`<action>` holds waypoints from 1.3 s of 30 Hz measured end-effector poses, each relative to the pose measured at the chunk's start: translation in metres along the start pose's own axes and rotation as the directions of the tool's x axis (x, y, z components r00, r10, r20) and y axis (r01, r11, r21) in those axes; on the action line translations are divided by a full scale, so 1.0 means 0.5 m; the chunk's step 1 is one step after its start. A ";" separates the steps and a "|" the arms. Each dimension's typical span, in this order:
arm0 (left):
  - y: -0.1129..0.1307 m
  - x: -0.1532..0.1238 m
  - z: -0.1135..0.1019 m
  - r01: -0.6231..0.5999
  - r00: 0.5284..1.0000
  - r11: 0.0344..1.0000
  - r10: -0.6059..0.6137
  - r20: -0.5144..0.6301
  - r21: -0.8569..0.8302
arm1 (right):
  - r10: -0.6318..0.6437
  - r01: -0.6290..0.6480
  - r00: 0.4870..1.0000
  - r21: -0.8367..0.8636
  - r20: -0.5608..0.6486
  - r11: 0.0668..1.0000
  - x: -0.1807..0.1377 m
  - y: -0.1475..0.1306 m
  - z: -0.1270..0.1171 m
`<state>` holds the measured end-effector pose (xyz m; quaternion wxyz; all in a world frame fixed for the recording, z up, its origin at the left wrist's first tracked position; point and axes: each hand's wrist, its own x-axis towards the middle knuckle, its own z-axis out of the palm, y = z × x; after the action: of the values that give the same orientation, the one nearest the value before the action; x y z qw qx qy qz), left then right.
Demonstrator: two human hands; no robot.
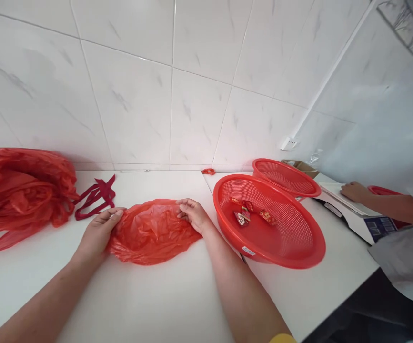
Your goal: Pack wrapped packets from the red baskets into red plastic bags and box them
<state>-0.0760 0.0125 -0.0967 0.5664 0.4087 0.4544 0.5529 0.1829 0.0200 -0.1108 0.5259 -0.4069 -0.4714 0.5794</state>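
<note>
A red plastic bag [152, 233] lies on the white table with its mouth spread wide and facing up. My left hand [101, 228] grips the bag's left rim between thumb and fingers. On the opposite side, my right hand [193, 214] pinches the rim near the back right. Just right of my right forearm stands a large red plastic basket [292, 238] with several small red wrapped packets [242, 218] at its bottom. The inside of the bag shows only crumpled red film.
A heap of red plastic bags [24, 190] and a dark red strap [97, 195] lie on the left. Behind the large basket is another red basket [285, 177]. Farther right, a co-worker's hand [354, 190] rests on a white machine [352, 209]. A tiled wall [131, 105] bounds the table's back.
</note>
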 end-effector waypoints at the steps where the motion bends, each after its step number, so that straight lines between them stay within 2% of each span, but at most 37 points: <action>1: 0.001 -0.001 0.002 0.012 1.000 1.000 -0.011 0.026 -0.020 | -0.043 0.039 0.998 -0.076 -0.052 0.996 -0.003 0.000 0.006; 3: 0.004 -0.003 0.004 0.037 0.998 0.998 -0.035 0.055 -0.045 | -0.212 0.143 0.964 -0.366 -0.158 0.920 -0.013 -0.005 0.024; 4: 0.006 -0.004 0.004 0.045 0.998 0.998 -0.043 0.052 -0.054 | -0.324 0.185 0.931 -0.544 -0.171 0.819 -0.021 -0.009 0.036; 6: 0.009 -0.005 0.003 0.052 0.998 0.997 -0.050 0.026 -0.058 | -0.514 0.243 0.853 -0.801 -0.092 0.547 -0.047 -0.024 0.067; 8: 0.009 -0.004 0.001 0.046 0.999 0.998 -0.046 -0.004 -0.052 | -0.623 0.315 0.782 -0.883 0.034 0.347 -0.088 -0.047 0.097; 11: 0.005 0.000 -0.002 0.024 0.999 0.998 -0.026 -0.024 -0.055 | -0.755 0.411 0.631 -0.902 0.178 0.130 -0.176 -0.098 0.115; 13: 0.000 0.002 -0.004 0.003 0.999 0.998 -0.005 -0.032 -0.057 | -0.811 0.371 0.557 -0.927 0.178 0.052 -0.245 -0.140 0.093; 14: -0.001 0.004 -0.005 -0.006 0.999 0.998 0.004 -0.034 -0.056 | -0.835 0.312 0.532 -0.949 0.141 0.039 -0.279 -0.162 0.071; 15: -0.002 0.004 -0.006 -0.010 0.999 0.998 0.008 -0.034 -0.054 | -0.842 0.229 0.532 -0.973 0.092 0.038 -0.312 -0.183 0.043; 16: -0.003 0.005 -0.007 -0.010 0.999 0.999 0.008 -0.033 -0.050 | -0.832 0.134 0.553 -0.990 0.041 0.041 -0.343 -0.203 0.012; 17: -0.003 0.005 -0.007 -0.009 0.999 0.999 0.007 -0.032 -0.046 | -0.798 0.036 0.602 -0.998 -0.012 0.043 -0.373 -0.219 -0.019; 18: -0.003 0.004 -0.007 -0.008 0.999 0.999 0.006 -0.033 -0.041 | -0.733 -0.057 0.676 -0.997 -0.073 0.048 -0.401 -0.230 -0.049; 20: -0.002 0.004 -0.007 -0.005 0.999 0.999 0.004 -0.041 -0.032 | -0.519 -0.179 0.835 -0.982 -0.184 0.060 -0.454 -0.238 -0.093; 21: -0.001 0.004 -0.007 -0.001 0.999 1.000 0.000 -0.042 -0.029 | -0.406 -0.210 0.889 -0.976 -0.213 0.053 -0.478 -0.233 -0.106; 23: -0.002 0.005 -0.006 0.009 0.999 1.000 -0.010 -0.046 -0.025 | -0.281 -0.198 0.940 -0.980 -0.192 0.005 -0.522 -0.207 -0.115; 27: -0.006 0.006 -0.006 -0.004 0.999 1.000 0.003 -0.041 -0.020 | -0.304 -0.120 0.949 -0.987 -0.082 -0.109 -0.579 -0.126 -0.104; 29: -0.007 0.005 -0.006 0.004 0.999 1.000 -0.005 -0.048 -0.029 | -0.330 -0.135 0.940 -0.983 -0.087 -0.128 -0.589 -0.099 -0.103; 31: -0.006 0.004 -0.005 0.018 0.998 0.999 -0.021 -0.063 -0.041 | -0.316 -0.160 0.942 -0.980 -0.117 -0.115 -0.590 -0.093 -0.106; 34: -0.004 0.003 -0.002 0.021 0.998 0.999 -0.023 -0.066 -0.030 | -0.259 -0.188 0.951 -0.981 -0.170 -0.045 -0.583 -0.127 -0.109; 39: -0.004 0.003 0.001 0.021 0.998 0.999 -0.022 -0.053 -0.035 | -0.152 -0.220 0.960 -0.970 -0.234 0.106 -0.573 -0.223 -0.119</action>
<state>-0.0752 0.0141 -0.0987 0.5670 0.3790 0.4641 0.5652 0.2991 -0.2571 -0.0223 0.1642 -0.7401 -0.6490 0.0640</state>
